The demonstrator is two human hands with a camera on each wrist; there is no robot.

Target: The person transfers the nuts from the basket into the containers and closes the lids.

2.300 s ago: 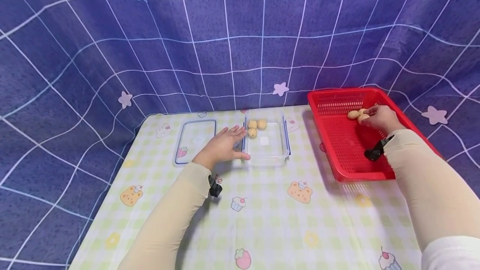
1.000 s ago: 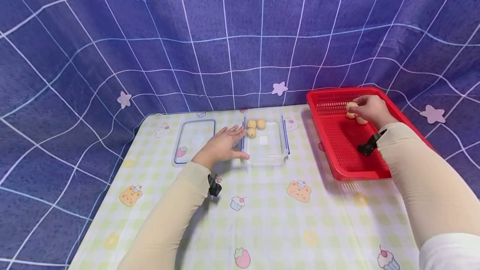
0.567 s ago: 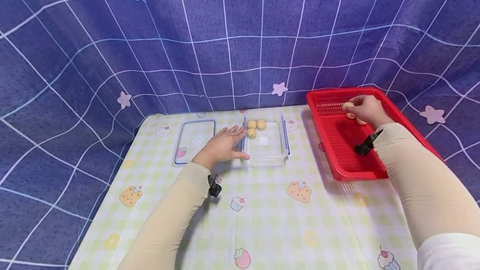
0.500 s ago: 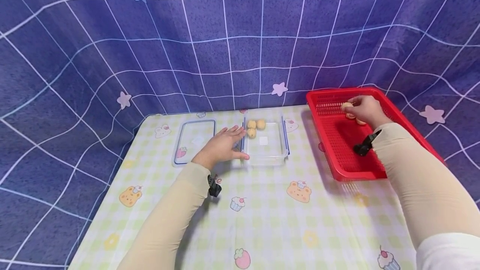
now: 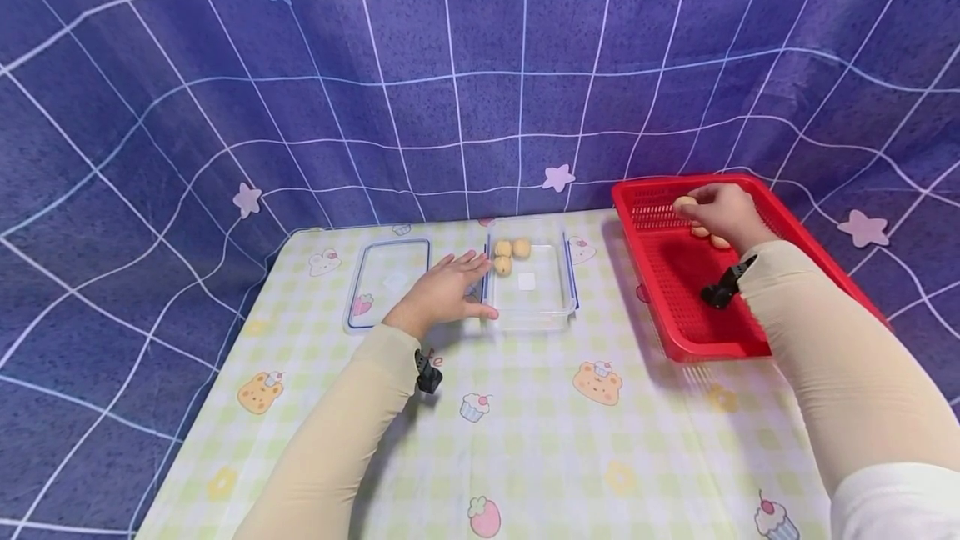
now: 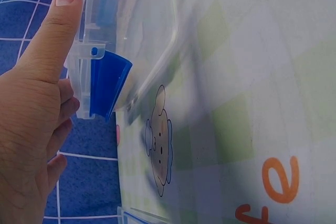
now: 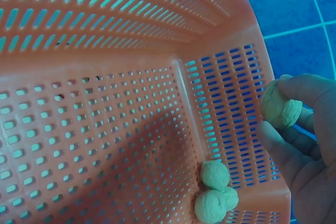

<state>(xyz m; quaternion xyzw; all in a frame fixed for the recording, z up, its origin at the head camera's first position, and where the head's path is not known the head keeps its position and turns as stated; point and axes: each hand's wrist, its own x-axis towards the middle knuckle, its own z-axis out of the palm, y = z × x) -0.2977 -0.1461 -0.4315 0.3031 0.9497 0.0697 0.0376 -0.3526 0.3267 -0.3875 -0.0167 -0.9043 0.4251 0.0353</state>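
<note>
My right hand pinches a walnut between thumb and fingers, raised near the back wall of the red basket. Below it, several more walnuts lie together on the basket floor, partly hidden by my hand in the head view. My left hand rests against the left side of a clear plastic food container, fingers spread and thumb extended along its wall. Inside the container, 3 walnuts sit in the back left corner. The left wrist view shows a blue clip hanging from the container's side.
A clear lid with a blue seal lies flat to the left of the container. A checked tablecloth with cartoon prints covers the table. Behind the table hangs a blue curtain with white grid lines and stars.
My right hand has picked a walnut from the group in the basket and raised it, moving left and toward the back rim. My left hand and the container have stayed in place.
</note>
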